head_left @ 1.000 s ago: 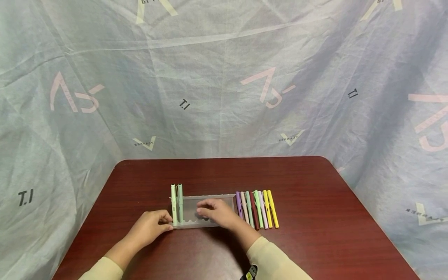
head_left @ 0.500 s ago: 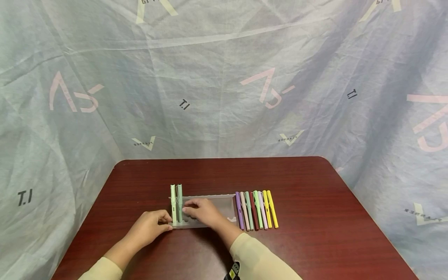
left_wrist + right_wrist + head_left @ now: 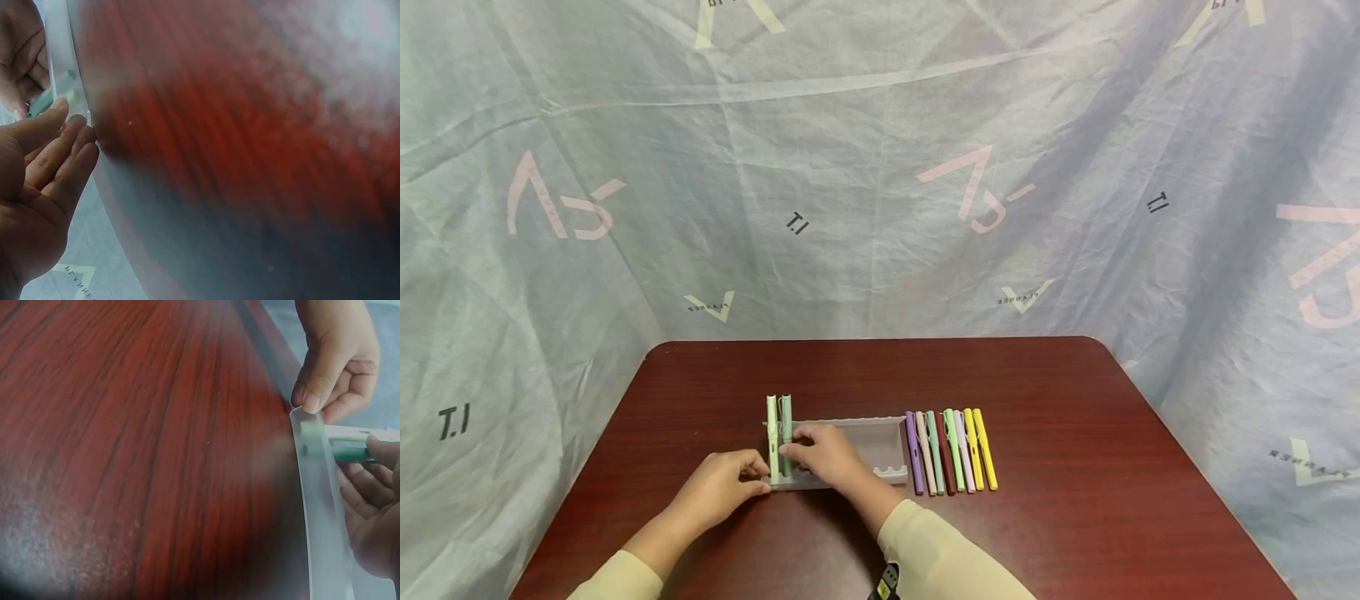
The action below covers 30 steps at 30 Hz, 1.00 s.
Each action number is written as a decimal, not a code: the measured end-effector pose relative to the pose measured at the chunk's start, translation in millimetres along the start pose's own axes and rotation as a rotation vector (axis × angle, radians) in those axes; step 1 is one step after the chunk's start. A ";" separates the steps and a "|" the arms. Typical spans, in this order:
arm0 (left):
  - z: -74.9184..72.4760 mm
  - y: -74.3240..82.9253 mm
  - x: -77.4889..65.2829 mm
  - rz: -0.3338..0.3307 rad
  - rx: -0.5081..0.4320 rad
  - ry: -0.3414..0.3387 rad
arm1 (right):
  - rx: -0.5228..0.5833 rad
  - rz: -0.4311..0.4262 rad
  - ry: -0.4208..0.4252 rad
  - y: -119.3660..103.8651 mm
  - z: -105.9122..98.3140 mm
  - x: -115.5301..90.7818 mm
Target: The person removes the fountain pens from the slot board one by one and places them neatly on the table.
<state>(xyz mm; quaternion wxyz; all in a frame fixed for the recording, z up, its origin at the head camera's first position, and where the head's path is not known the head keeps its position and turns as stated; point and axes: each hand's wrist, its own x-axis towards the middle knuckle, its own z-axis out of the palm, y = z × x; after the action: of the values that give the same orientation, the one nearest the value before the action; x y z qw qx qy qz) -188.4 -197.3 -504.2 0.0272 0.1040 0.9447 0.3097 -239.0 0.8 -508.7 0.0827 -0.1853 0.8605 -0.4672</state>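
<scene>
A translucent pen tray (image 3: pixel 887 476) with notched walls lies on the table. At its left end, a pale green pen (image 3: pixel 772 433) and a grey-green pen (image 3: pixel 786 412) lie side by side across the notches, their tops jutting past the back wall. My left hand (image 3: pixel 724 487) pinches the tray's front left corner between thumb and fingers. Over the tray, my right hand (image 3: pixel 827 457) has thumb and fingertips on the grey-green pen; in the right wrist view the thumb lies on that pen (image 3: pixel 350 454). Part of the tray is hidden under the right hand.
Just right of the tray lies a row of several pens, from a purple pen (image 3: pixel 914 450) through a dark red pen (image 3: pixel 946 454) to a yellow pen (image 3: pixel 986 450). The wooden table (image 3: pixel 1075 467) extends around them, with a grey printed cloth (image 3: pixel 865 275) hanging behind.
My right hand has moved left across the tray to the grey-green pen, uncovering the tray's right part. The left hand stays at the corner.
</scene>
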 end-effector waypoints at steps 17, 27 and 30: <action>1.2 1.5 0.1 -0.009 0.016 0.015 | 0.291 -0.061 -0.006 -3.9 -13.8 -9.7; 2.1 0.4 -0.6 0.004 0.023 0.015 | 0.493 -0.026 -0.074 12.3 -22.1 -18.2; 2.0 0.6 -0.8 0.001 0.026 0.014 | 0.501 -0.019 -0.083 17.2 -26.7 -20.7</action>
<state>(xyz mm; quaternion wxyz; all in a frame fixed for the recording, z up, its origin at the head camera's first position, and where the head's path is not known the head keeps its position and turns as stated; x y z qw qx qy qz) -187.3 -195.8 -505.5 0.0188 0.1028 0.9488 0.2982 -232.6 38.2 -509.0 0.1570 -0.1860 0.7121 -0.6585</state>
